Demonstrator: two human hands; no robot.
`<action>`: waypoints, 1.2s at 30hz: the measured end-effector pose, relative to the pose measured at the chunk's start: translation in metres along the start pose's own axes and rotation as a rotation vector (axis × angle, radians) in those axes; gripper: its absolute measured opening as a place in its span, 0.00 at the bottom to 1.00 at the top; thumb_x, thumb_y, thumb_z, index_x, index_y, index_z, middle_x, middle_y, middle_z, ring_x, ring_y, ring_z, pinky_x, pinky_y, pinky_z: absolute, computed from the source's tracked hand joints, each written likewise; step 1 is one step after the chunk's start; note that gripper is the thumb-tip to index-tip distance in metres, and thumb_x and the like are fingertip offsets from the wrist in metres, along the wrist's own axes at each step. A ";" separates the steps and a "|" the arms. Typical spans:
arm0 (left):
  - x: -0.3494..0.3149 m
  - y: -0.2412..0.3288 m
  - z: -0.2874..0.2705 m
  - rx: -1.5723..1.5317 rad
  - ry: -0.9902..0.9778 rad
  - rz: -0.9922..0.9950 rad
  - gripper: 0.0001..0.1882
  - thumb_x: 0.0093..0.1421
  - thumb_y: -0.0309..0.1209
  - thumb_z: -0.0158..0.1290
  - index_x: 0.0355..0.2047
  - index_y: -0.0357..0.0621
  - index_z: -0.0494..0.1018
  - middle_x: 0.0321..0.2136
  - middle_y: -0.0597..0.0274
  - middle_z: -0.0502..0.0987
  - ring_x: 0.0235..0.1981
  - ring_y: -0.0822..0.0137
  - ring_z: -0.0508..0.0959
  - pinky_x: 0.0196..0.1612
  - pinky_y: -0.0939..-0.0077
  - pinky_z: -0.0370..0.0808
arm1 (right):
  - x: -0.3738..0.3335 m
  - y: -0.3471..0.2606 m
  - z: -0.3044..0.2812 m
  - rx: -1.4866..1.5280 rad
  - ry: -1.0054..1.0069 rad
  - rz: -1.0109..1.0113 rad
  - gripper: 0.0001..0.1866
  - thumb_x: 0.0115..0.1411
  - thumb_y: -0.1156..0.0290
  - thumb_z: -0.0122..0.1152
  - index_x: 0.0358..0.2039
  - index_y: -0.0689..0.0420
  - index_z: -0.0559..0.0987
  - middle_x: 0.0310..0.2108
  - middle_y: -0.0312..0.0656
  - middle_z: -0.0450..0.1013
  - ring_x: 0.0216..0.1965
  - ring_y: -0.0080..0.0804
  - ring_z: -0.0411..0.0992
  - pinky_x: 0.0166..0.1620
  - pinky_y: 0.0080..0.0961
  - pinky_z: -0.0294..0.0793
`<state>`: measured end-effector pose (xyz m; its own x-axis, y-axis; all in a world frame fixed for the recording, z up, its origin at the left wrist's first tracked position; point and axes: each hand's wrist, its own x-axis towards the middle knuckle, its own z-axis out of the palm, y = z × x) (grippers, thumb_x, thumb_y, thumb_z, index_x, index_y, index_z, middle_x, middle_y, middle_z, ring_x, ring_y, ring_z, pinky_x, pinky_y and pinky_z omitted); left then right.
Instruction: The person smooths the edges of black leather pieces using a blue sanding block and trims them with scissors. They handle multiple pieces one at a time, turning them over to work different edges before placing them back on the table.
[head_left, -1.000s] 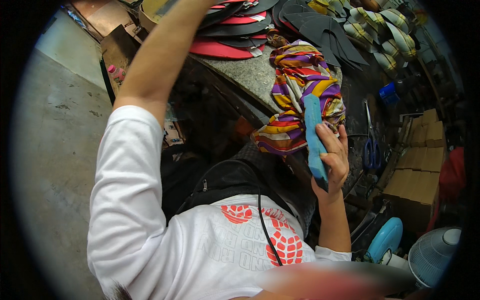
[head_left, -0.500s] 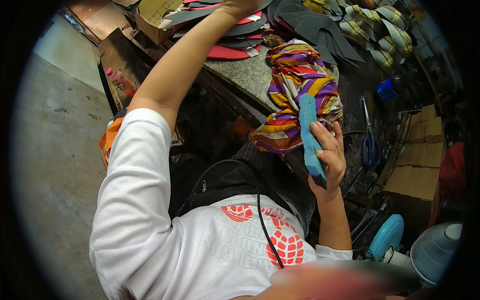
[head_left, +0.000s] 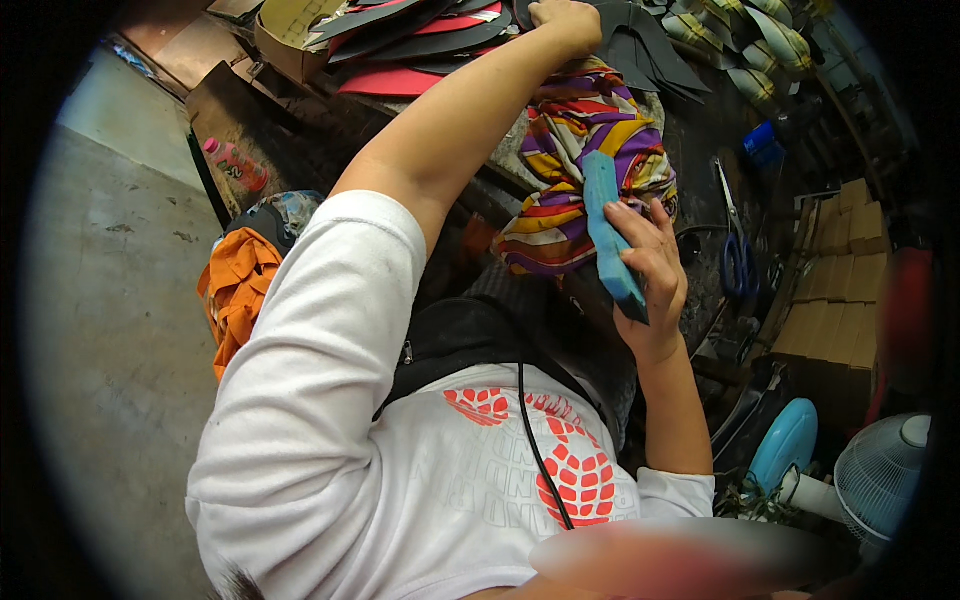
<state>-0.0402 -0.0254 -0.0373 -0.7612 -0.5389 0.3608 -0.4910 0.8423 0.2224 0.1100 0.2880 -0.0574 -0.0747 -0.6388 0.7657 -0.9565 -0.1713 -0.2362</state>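
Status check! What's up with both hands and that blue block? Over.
Right hand: gripping blue block. Left hand: beside dark flat pieces, grip unclear. Nearest clutter: bunched patterned cloth.

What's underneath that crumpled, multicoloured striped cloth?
A speckled grey stone slab shows along the left edge of the cloth and seems to run beneath it. What else its folds cover is hidden; the right hand holds a long blue block in front.

- Moderate, uneven light; its source cannot be told.
- The white sleeve is brightest, with soft shadows in its folds.
- Deep shadow hides detail below the stone slab.
- The scissors catch a pale glint along the blades.
- The right hand and blue block look fairly sharp.
- A pinkish patch at the lower edge is heavily blurred.
- Fisheye curvature bends the outer scene, fading into black corners.
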 end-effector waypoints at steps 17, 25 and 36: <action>-0.067 -0.036 -0.096 -1.582 -0.171 -0.038 0.09 0.63 0.28 0.49 0.37 0.34 0.76 0.31 0.59 0.79 0.28 0.64 0.80 0.30 0.66 0.76 | 0.002 0.003 -0.006 0.139 0.094 -0.044 0.24 0.55 0.75 0.66 0.46 0.52 0.62 0.49 0.53 0.76 0.52 0.49 0.75 0.63 0.53 0.61; -0.267 -0.023 -0.097 -2.049 -0.616 -0.335 0.14 0.61 0.23 0.57 0.47 0.35 0.70 0.37 0.51 0.81 0.34 0.66 0.84 0.31 0.85 0.84 | 0.006 -0.040 -0.059 0.715 0.475 0.544 0.17 0.65 0.63 0.56 0.47 0.60 0.69 0.26 0.46 0.71 0.23 0.29 0.70 0.38 0.36 0.77; -0.300 -0.007 -0.093 -2.108 -0.714 -0.492 0.15 0.59 0.23 0.58 0.46 0.36 0.70 0.39 0.54 0.80 0.37 0.69 0.83 0.37 0.82 0.82 | -0.013 -0.031 -0.029 -0.039 0.089 0.498 0.10 0.60 0.73 0.64 0.42 0.57 0.81 0.34 0.44 0.78 0.32 0.35 0.78 0.35 0.26 0.75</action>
<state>0.2313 0.1308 -0.0624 -0.9741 -0.1500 -0.1691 0.0017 -0.7529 0.6581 0.1320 0.3234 -0.0426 -0.5466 -0.5693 0.6141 -0.8083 0.1670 -0.5646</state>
